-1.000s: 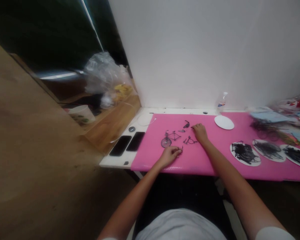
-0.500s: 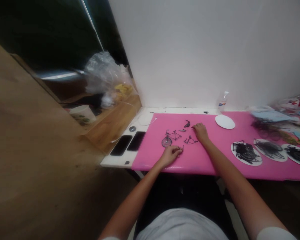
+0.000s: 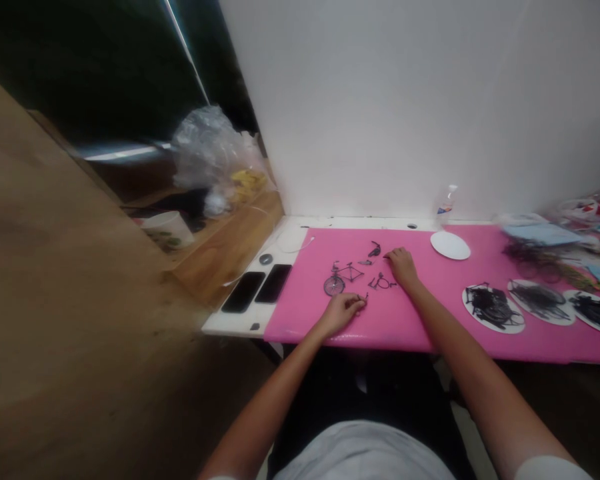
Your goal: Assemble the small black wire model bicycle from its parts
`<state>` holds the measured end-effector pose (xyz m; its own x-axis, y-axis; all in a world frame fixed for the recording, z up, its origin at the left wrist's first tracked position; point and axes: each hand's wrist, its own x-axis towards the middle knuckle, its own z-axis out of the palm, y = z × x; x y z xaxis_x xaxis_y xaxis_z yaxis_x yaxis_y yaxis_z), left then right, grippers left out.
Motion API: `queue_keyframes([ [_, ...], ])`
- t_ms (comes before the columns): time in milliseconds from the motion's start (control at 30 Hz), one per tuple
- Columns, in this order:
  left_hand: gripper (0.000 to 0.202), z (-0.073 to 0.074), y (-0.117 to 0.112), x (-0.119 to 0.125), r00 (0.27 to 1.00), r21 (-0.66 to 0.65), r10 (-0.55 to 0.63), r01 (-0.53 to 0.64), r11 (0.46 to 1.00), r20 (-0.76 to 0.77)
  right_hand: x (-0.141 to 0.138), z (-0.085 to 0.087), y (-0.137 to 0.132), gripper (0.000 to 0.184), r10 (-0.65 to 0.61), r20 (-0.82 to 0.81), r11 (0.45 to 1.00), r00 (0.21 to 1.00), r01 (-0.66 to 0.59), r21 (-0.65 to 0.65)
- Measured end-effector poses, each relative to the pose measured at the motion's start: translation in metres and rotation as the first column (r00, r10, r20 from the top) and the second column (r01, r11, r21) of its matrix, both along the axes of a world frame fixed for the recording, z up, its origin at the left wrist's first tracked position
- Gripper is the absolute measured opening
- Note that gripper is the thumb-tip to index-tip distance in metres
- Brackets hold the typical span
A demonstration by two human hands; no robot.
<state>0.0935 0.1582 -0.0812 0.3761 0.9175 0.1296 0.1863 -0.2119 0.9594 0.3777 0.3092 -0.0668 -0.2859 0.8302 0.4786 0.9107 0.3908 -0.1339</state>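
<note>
A tiny black model bicycle [image 3: 341, 277], with only one wheel fitted, lies on the pink mat [image 3: 430, 313]. Loose black parts [image 3: 380, 283] and a curved dark piece [image 3: 375, 251] lie just right of it. My left hand [image 3: 341, 311] rests on the mat below the bicycle, its fingers pinched on a small black part that sticks out at the fingertips. My right hand [image 3: 403, 265] lies knuckles up beside the loose parts, fingers curled and fingertips on something small and dark; I cannot make out what it holds.
Two phones [image 3: 258, 288] lie on the white desk edge at the left. A bare white plate [image 3: 449, 245] and a plastic bottle [image 3: 445, 200] stand at the back. Three plates heaped with black parts [image 3: 493, 307] line the right side. A plastic bag [image 3: 210, 153] sits on the wooden shelf.
Nothing but a slight shift of the camera; both hands stay where they were on the mat.
</note>
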Motion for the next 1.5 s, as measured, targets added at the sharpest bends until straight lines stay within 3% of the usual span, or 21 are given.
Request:
queue_keyframes([
  [600,0.040,0.003,-0.001,0.001,1.000,0.022,0.002,-0.002,1.000,0.009,0.000,0.000,0.000,0.026,-0.035,-0.039,0.999,0.999,0.034,-0.009],
  [867,0.046,0.004,-0.001,0.000,1.000,0.049,-0.003,0.002,0.999,0.010,0.001,0.001,0.001,0.027,0.013,-0.112,1.000,0.994,-0.013,0.002],
  [1100,0.055,0.008,-0.002,0.001,1.000,0.080,0.019,-0.019,0.997,-0.001,-0.015,0.018,-0.010,0.018,0.069,-0.219,0.990,0.973,-0.040,0.132],
  [1200,0.054,0.009,-0.003,0.002,1.000,0.091,0.025,-0.026,0.995,0.015,-0.033,0.032,-0.027,0.017,0.137,-0.458,0.985,0.878,-0.072,0.158],
  [1300,0.053,0.010,-0.002,0.001,0.998,0.136,0.062,-0.060,0.989,-0.011,-0.052,0.039,-0.058,0.019,0.147,-0.704,0.989,0.695,-0.098,0.111],
  [1400,0.050,0.009,0.000,-0.001,0.989,0.218,0.130,-0.112,0.969,-0.068,-0.063,0.035,-0.093,0.026,0.124,-0.838,0.990,0.531,-0.126,0.067],
  [1500,0.045,0.007,0.002,-0.002,0.979,0.242,0.183,-0.156,0.958,-0.093,-0.066,0.025,-0.119,0.029,0.079,-0.891,0.973,0.448,-0.230,-0.029],
])
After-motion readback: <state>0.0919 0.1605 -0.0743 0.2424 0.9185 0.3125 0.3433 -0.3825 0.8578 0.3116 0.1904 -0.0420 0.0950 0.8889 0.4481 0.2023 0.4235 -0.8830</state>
